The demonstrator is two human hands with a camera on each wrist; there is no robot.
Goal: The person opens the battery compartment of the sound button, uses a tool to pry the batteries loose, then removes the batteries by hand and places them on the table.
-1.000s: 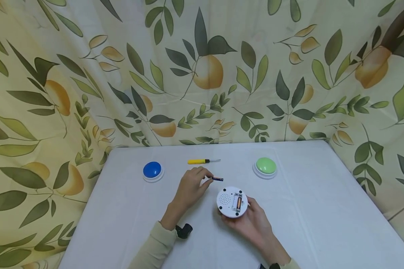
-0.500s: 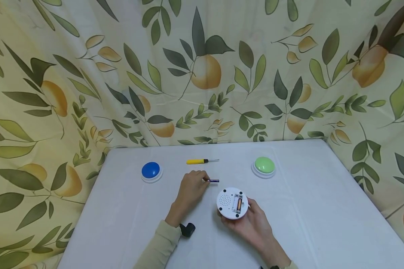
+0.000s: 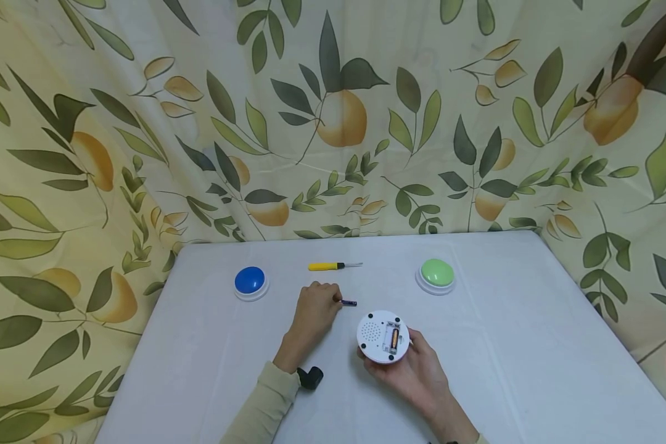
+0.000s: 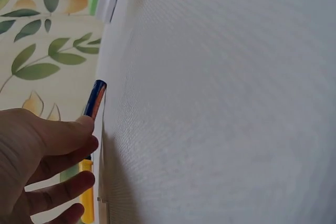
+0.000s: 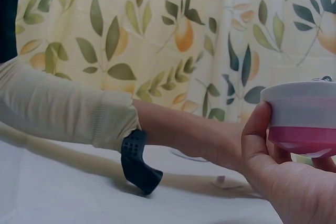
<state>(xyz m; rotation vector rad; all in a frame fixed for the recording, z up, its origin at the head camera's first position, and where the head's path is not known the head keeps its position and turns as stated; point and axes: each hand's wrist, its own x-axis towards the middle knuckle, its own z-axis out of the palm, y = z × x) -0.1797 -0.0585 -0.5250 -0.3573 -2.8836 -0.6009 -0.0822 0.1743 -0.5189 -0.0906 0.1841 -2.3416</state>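
Observation:
My left hand (image 3: 316, 311) pinches a small dark battery (image 3: 348, 303) between thumb and finger, low over the white table. In the left wrist view the battery (image 4: 96, 98) sticks out past the thumb tip, with an orange stripe showing on its side. To the right, my right hand (image 3: 413, 370) holds a round push-button (image 3: 373, 348) upside down, its white base facing up. One battery (image 3: 394, 339) lies in the base's compartment; the slot beside it shows bare. From the right wrist view, the button's pink dome (image 5: 299, 137) faces down within the fingers.
A yellow screwdriver (image 3: 324, 266) lies behind my left hand. A blue button (image 3: 250, 280) stands at the back left and a green one (image 3: 437, 272) at the back right. A small pale piece (image 5: 227, 183) lies on the white table (image 3: 510, 345). Patterned curtain (image 3: 344, 172) hangs behind.
My left hand has shifted a little toward me and left with the battery, and it now sits lower. The right hand and its button have barely moved.

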